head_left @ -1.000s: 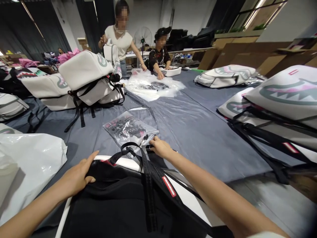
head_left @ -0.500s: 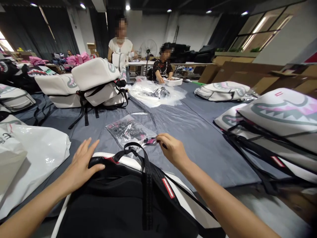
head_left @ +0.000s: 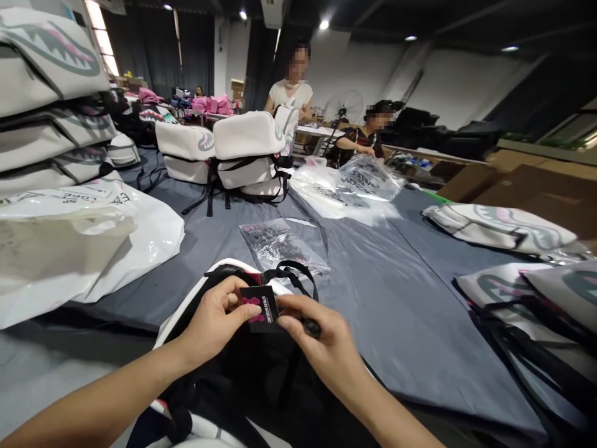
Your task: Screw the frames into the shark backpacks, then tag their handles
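A small black hang tag [head_left: 267, 309] with a pink figure and white lettering is pinched between my two hands, over the backpack. My left hand [head_left: 219, 320] has its thumb across the tag's face. My right hand [head_left: 321, 330] grips the tag's right edge, and a small black object [head_left: 311, 327] of unclear kind shows in its curled fingers. Below both hands, a black and white backpack [head_left: 242, 373] lies with its black side up. Its top strap loop [head_left: 298, 274] rises just beyond the tag. A clear printed plastic bag [head_left: 282, 244] lies flat behind it.
White plastic bags [head_left: 153, 239] lie at the left, before a tall stack of shark-print backpacks [head_left: 51, 118]. More backpacks [head_left: 247, 137] stand ahead, others [head_left: 508, 292] at the right. Two people [head_left: 290, 93] work across the table [head_left: 373, 311], one handling clear bags [head_left: 368, 180].
My left hand has left the backpack's top edge and now holds the tag. My right hand has drawn back from beside the clear bag to meet it. The view has swung left.
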Available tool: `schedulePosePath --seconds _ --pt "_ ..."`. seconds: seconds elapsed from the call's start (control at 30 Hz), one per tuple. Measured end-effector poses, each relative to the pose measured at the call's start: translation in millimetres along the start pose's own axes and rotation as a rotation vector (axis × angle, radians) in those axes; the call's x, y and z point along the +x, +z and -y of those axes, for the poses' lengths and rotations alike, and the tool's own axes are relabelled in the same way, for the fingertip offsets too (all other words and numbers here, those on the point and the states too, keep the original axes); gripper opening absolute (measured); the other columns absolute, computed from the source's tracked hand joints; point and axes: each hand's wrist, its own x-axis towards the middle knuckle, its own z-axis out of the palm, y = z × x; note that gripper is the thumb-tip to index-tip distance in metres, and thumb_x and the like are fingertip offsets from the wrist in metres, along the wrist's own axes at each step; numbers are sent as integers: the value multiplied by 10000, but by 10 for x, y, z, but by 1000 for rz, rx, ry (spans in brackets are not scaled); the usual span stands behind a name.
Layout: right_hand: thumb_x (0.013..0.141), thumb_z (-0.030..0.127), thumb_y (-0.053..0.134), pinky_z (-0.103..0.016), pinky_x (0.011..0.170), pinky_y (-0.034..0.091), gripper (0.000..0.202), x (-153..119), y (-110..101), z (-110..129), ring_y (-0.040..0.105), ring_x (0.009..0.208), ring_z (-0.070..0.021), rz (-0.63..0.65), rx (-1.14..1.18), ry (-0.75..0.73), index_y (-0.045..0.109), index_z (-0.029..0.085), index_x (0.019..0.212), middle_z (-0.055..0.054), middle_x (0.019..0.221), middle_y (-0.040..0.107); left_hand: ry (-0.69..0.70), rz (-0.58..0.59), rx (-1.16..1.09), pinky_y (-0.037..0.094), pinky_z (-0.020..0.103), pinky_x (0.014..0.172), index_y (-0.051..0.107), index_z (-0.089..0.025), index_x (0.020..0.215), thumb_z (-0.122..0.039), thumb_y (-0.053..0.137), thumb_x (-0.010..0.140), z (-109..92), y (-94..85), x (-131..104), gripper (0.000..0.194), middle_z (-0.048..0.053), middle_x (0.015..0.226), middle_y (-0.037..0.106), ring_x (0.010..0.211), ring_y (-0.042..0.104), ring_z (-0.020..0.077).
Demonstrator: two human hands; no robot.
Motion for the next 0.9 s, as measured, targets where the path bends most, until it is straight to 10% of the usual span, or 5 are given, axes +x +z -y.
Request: schedulePosePath --seconds 0.2,0.3,0.57,0.9 --pt "900 178 523 -254 641 503 179 131 58 -99 687 710 -169 18 -176 -18 695 218 876 -24 796 728 262 -260 495 433 416 1096 570 -247 1231 -386 671 862 262 -360 -177 408 70 1284 631 1225 583 238" --pt "894 148 511 -260 662 480 217 283 136 -213 704 770 -181 93 -321 29 712 229 915 -26 857 748 149 -438 732 346 520 1169 403 -221 1442 -465 634 864 476 -649 -162 668 129 1502 469 1413 419 304" --pt "845 60 554 -265 618 402 256 528 610 -53 717 819 -209 786 -753 52 734 211 949 -66 861 757 42 -297 813 504 437 1033 486 -240 1391 -488 602 889 751 -811 -190 571 84 1328 654 1226 623 286" --pt "767 -50 569 -261 542 418 293 494 724 58 703 709 -179 884 -859 -48 699 174 905 -81 858 722 177 -322 853 502 387 1054 504 -223 1389 -536 604 896 926 -886 -281 592 91 1334 654 1225 630 274"
